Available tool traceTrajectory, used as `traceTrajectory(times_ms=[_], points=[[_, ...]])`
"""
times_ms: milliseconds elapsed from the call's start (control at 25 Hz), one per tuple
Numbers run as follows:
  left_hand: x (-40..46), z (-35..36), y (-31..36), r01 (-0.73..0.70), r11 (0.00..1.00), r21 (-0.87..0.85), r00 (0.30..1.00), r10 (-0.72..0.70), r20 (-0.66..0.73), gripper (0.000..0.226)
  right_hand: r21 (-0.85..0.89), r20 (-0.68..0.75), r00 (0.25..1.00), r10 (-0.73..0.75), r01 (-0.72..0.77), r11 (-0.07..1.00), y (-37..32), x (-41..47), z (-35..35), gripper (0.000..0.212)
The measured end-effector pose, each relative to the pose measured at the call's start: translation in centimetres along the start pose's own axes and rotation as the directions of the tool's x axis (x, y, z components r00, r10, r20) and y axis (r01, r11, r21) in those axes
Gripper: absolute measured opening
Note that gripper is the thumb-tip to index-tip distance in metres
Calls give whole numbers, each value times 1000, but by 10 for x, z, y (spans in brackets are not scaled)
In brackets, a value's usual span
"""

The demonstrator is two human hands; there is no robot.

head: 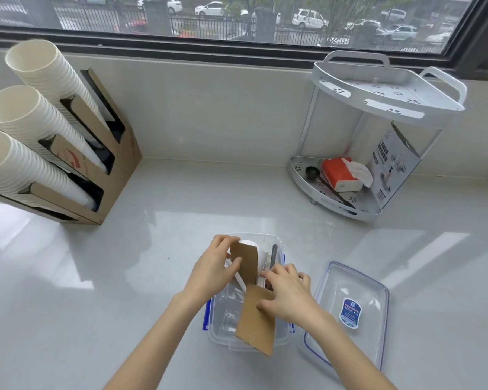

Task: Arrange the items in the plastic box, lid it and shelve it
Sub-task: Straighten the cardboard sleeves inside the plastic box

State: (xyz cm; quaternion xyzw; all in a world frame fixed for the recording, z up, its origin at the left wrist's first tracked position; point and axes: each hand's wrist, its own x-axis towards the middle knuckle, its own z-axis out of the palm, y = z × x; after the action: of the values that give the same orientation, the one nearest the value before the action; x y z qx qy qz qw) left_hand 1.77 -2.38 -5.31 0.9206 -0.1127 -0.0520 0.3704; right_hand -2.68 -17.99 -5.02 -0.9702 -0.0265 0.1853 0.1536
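A clear plastic box (pixel 223 327) with blue clips stands on the counter near the front. Two brown cardboard sleeves rest in it. My left hand (pixel 212 266) grips the upright far sleeve (pixel 245 261) by its left edge. My right hand (pixel 289 294) presses on the near sleeve (pixel 255 325), which leans over the box's front rim. White sticks and a dark utensil (pixel 273 256) lie between the sleeves. The clear lid (pixel 350 313), with a blue label, lies flat to the right of the box.
A white two-tier corner shelf (pixel 378 105) stands at the back right; its lower tier holds a red tissue pack (pixel 340 173), a black spoon and a grey carton (pixel 395 164). A cardboard holder (pixel 116 164) with three stacks of paper cups stands at the left.
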Motion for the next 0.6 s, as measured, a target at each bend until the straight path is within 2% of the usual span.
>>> traceTrajectory(times_ms=[200,320,480,600], points=[[-4,1,0,17,1000,-8,1000,-17,-14,40,14,152,988,-4,2,1000,-4,2,7,50],[-6,2,0,23,1000,-5,1000,-23,-16,41,84,173,985,24,-39,996,-8,3,9,51],[-7,0,-1,39,999,-30,998,-40,-48,36,215,52,997,53,-63,975,-10,1,9,50],[-7,0,-6,78,996,-48,996,-80,-48,28,471,-82,993,89,-40,881,-6,-3,5,39]])
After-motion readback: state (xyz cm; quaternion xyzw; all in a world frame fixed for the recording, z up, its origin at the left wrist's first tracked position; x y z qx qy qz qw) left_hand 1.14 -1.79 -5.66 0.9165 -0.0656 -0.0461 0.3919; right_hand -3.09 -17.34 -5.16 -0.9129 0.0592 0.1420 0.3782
